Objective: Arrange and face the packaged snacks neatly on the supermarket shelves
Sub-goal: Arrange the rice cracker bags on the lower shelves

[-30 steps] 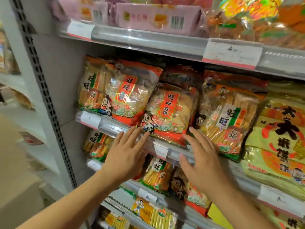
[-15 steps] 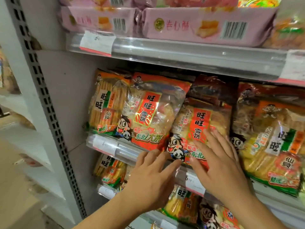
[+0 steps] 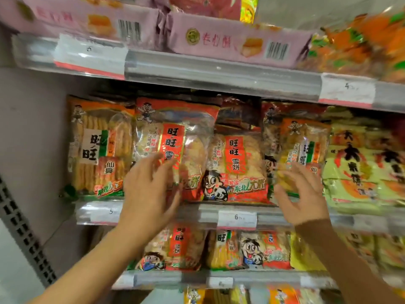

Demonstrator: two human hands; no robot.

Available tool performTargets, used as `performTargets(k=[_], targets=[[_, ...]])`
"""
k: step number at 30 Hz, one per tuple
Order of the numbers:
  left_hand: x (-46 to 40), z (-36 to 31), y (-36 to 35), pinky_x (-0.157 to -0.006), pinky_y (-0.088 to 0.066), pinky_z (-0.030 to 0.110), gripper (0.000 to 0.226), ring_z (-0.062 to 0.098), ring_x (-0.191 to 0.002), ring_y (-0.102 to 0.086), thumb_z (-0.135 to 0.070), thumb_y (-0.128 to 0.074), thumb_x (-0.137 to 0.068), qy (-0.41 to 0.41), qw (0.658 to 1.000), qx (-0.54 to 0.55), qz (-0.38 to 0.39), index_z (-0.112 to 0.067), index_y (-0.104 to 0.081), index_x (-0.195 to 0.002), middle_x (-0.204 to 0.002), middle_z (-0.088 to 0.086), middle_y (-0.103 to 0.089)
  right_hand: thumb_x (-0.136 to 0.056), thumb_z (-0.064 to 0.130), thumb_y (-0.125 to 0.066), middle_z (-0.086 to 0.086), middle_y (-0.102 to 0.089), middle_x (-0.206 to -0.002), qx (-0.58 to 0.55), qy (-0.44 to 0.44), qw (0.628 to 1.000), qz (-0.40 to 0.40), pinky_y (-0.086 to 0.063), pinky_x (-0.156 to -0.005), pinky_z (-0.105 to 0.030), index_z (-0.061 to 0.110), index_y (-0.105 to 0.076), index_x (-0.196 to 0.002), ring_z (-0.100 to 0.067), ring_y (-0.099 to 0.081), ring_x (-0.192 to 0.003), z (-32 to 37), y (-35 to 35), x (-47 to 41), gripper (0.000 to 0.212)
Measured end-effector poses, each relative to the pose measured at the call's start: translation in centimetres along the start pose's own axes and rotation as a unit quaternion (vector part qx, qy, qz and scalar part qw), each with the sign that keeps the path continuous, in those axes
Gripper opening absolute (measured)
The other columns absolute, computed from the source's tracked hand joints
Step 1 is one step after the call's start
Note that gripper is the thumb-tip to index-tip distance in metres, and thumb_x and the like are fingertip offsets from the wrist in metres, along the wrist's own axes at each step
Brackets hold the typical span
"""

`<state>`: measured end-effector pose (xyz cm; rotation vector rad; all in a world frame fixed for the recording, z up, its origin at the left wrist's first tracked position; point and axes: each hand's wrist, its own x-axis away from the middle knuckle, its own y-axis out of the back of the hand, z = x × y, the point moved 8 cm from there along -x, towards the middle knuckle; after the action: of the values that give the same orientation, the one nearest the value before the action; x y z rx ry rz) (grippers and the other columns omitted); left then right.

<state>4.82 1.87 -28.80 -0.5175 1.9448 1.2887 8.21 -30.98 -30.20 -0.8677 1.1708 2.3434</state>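
Note:
On the middle shelf (image 3: 140, 212) stand several rice-cracker bags facing out. A red bag (image 3: 188, 128) leans at centre left, and my left hand (image 3: 149, 189) lies over its lower part with fingers spread. Beside it stands a second red bag (image 3: 238, 167) with a cartoon face. My right hand (image 3: 300, 194) reaches with loosely spread fingers to the lower edge of an orange-and-green bag (image 3: 306, 141) on the right. An orange bag (image 3: 98, 148) stands at the far left. Whether either hand grips a bag is blurred.
Pink boxed cakes (image 3: 230, 40) lie on the top shelf, orange bags (image 3: 361, 44) beside them. Yellow-green packs (image 3: 361, 167) fill the right of the middle shelf. More cracker bags (image 3: 182, 249) stand on the shelf below. A perforated upright (image 3: 24, 235) bounds the left side.
Both hands rose from the shelf rail to the bags. My left hand went up onto the left red bag; my right hand shifted right to the orange-and-green bag. The view moved closer.

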Motion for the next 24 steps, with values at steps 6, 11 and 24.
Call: performTargets(k=[6,11,24], targets=[[-2.0,5.0,-0.5,-0.108,-0.033,0.05,0.115,0.038,-0.132,-0.029,-0.071,-0.063,-0.069,0.233,0.971,0.037,0.028,-0.002,-0.019,-0.15,-0.143,0.025,-0.031,-0.081,0.05,-0.071,-0.01,-0.031,-0.154,-0.025,-0.257,0.966,0.0,-0.026,-0.115,-0.047,0.012,-0.029,-0.148,-0.029,-0.029,-0.141,-8.6,3.2,-1.6,0.088],[-2.1,5.4,-1.0,-0.093,-0.045,0.055,0.103,0.039,-0.116,-0.04,-0.075,-0.073,-0.055,0.292,0.956,0.017,0.031,-0.004,-0.042,-0.124,-0.112,0.023,-0.053,-0.064,0.073,-0.07,-0.006,-0.044,-0.145,-0.038,-0.263,0.963,0.044,-0.042,-0.104,-0.051,0.021,-0.026,-0.146,-0.027,-0.045,-0.13,-10.7,2.1,-2.5,0.107],[-1.5,5.9,-1.9,-0.05,-0.046,0.033,0.092,0.019,-0.061,-0.058,-0.05,-0.088,-0.05,0.323,0.918,0.232,0.004,-0.013,-0.036,-0.117,-0.074,0.004,-0.057,-0.066,0.052,-0.082,0.022,-0.054,-0.082,-0.031,-0.242,0.968,0.06,-0.055,-0.077,-0.047,0.034,-0.046,-0.118,-0.016,-0.063,-0.081,-11.7,1.1,-3.7,0.066]])
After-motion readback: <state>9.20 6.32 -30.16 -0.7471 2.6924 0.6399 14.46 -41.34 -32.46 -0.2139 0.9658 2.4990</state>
